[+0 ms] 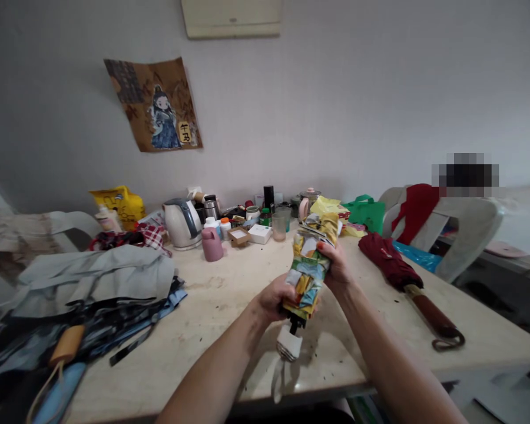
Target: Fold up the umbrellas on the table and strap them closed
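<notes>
Both hands hold a folded umbrella with a colourful yellow, green and white canopy (310,265) above the table (212,347). My left hand (274,299) is wrapped round its lower end, just above the white handle (288,344) with a hanging strap. My right hand (334,264) grips the upper part of the bunched canopy. The umbrella points away from me, tilted up.
A dark red folded umbrella (401,277) with a brown handle lies at right. A heap of grey and blue umbrellas (83,294) fills the left. A kettle (182,224), pink flask (212,244), cups, bottles and a green bag (365,213) line the wall. A chair (463,229) stands right.
</notes>
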{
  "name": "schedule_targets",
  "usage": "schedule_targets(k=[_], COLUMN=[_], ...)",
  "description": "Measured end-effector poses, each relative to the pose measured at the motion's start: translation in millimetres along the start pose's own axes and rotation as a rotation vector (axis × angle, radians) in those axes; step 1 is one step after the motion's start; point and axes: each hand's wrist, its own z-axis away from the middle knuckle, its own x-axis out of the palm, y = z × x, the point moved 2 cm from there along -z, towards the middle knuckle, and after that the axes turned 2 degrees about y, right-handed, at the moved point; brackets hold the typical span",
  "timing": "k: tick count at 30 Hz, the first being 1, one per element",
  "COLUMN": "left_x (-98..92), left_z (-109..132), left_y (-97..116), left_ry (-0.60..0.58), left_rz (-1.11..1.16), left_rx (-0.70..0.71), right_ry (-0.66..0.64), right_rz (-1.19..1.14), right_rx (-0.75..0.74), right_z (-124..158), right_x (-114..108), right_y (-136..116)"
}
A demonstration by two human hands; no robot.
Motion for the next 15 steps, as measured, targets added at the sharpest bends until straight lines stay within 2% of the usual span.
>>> schedule_targets(k=[2, 4, 6, 8, 10, 12, 15], left_x=[-5.1, -9.3, -10.9, -9.3, -3.6, 3.8, 10.2], left_z=[2.8, 4.9, 5.4, 4.9, 3.8, 2.4, 1.4], left_y=[2.5, 8.2, 13.8, 15.5, 11.8, 5.8, 0.3], left_ry=[-0.115, -0.142, -0.062, 0.1, 0.193, 0.158, 0.018], left_rz=[0.0, -0.047, -0.096, -0.163, -0.218, -0.194, -0.117], left_rx=[-0.054, -0.052, -0.007, 0.026, 0.006, -0.019, -0.041], right_ry=[0.008, 0.04, 0.082, 0.104, 0.089, 0.06, 0.054], right_rz=[0.02, 0.044, 0.057, 0.073, 0.081, 0.076, 0.056], right_rx=[-0.005, -0.028, -0.06, -0.086, -0.086, -0.078, -0.081], right_z=[1.9, 3.4, 4.5, 5.3, 5.6, 5.7, 4.7], right_x=[1.9, 3.8, 5.3, 6.6, 7.1, 6.3, 2.7], right_y=[0.8, 2.5, 4.5, 6.4, 7.7, 7.8, 6.4])
